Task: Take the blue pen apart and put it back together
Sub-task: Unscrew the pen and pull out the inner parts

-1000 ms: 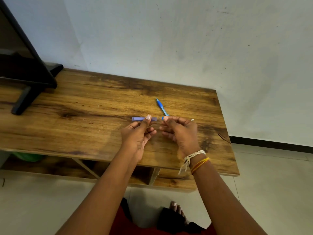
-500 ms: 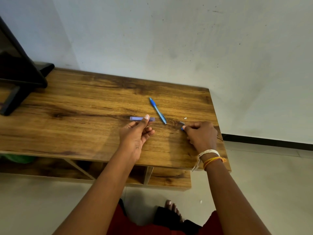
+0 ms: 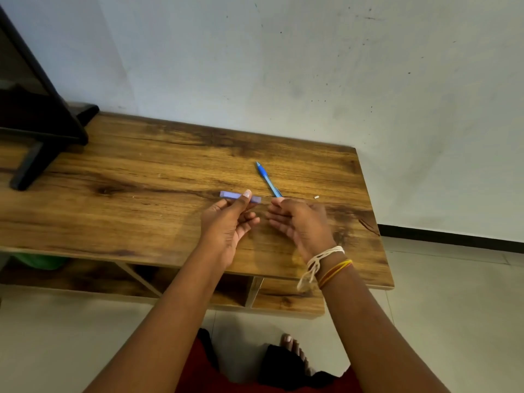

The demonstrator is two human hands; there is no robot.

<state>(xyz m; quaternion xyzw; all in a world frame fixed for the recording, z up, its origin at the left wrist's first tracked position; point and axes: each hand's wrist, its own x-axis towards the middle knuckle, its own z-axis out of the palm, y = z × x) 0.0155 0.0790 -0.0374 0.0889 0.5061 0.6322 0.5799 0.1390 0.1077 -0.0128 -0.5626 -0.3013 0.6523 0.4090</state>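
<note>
Left hand (image 3: 226, 222) pinching a purple pen barrel (image 3: 240, 196), right hand (image 3: 300, 222) half open, grip unclear, blue pen (image 3: 268, 179) on desk (image 3: 141, 199)

— What did everything sit on?

— A low wooden table (image 3: 141, 222) with dark grain, set against the wall, with a shelf (image 3: 286, 302) under its top.

— And what lay on the top?

— A blue pen piece (image 3: 268, 180) lay slanted near the middle, its tip pointing toward the wall. A tiny white bit (image 3: 316, 197) sat by itself to the right of it, nearer the right edge. At the far left stood the black foot of a stand (image 3: 31, 163).

— Anything on the shelf?

— Something green (image 3: 39, 260) showed under the left end; what it was could not be made out.
</note>
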